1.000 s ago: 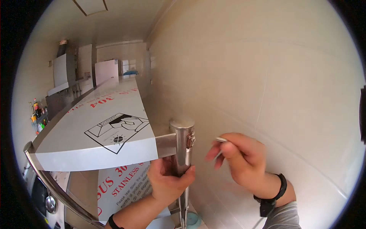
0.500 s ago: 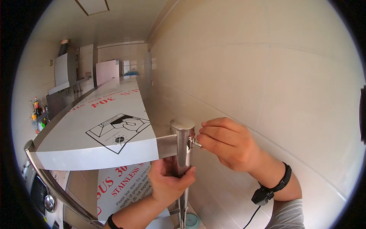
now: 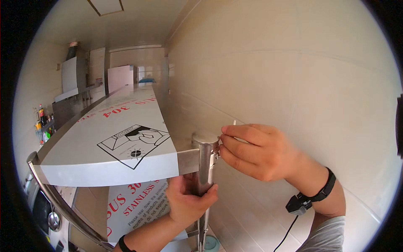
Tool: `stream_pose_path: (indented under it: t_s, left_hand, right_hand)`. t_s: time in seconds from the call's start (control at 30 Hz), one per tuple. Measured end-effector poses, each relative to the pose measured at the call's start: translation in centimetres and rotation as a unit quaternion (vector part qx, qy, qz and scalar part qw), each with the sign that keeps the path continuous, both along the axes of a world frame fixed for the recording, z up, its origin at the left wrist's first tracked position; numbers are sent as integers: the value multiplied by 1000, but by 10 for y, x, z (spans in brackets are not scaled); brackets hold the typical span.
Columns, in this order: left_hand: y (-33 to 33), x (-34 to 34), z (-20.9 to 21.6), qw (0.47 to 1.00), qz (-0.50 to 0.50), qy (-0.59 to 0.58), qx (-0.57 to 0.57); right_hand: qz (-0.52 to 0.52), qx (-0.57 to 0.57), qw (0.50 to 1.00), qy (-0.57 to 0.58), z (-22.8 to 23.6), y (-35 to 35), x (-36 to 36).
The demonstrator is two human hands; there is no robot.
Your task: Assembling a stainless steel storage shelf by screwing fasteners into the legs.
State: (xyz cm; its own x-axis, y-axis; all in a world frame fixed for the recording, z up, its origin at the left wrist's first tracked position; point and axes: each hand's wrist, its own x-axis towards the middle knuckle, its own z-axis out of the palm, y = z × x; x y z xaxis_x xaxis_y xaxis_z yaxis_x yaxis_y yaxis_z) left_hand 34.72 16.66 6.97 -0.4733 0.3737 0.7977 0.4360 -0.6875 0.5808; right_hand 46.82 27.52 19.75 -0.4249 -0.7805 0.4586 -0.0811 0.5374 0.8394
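A stainless-steel shelf unit [image 3: 84, 145], its top shelf still in white printed protective film, stands in front of me. At its near right corner rises a round steel post [image 3: 206, 168] with a flat cap. My left hand [image 3: 189, 199] is closed around this post just under the top shelf. Beside the post's upper end, my right hand [image 3: 260, 151] pinches a thin metal rod [image 3: 234, 123], possibly a hex key; its pale tip sticks up above the fingers. A small metal fitting [image 3: 215, 154] sits on the post's right side, partly behind my fingertips.
A lower film-covered shelf [image 3: 136, 210] lies beneath. On the left is a curved steel rail [image 3: 58, 203], with a ladle [image 3: 53, 220] hanging past it. Bottles [image 3: 41, 119] and a range hood [image 3: 70, 75] are farther back. The tiled wall [image 3: 268, 80] runs along the right.
My right hand has turned slightly, and the rod's tip now shows above the fingers. My left hand keeps its grip on the post. The view has shifted a little.
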Motion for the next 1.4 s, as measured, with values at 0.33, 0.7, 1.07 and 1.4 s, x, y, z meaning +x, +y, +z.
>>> stream_pose_path:
  t_s: [0.33, 0.7, 1.07, 1.4]
  left_hand:
    - [1, -1, 7, 998, -49, 46, 16]
    - [2, 2, 2, 1000, -24, 3, -1]
    - [0, -1, -1, 999, -22, -6, -24]
    - [4, -2, 5, 998, -37, 44, 21]
  right_hand:
    - [114, -837, 466, -263, -57, -35, 10]
    - [84, -294, 952, -7, -41, 6, -4]
    - [8, -36, 999, 8, -8, 3, -1]
    - [98, -811, 533, -220, -59, -27, 2]
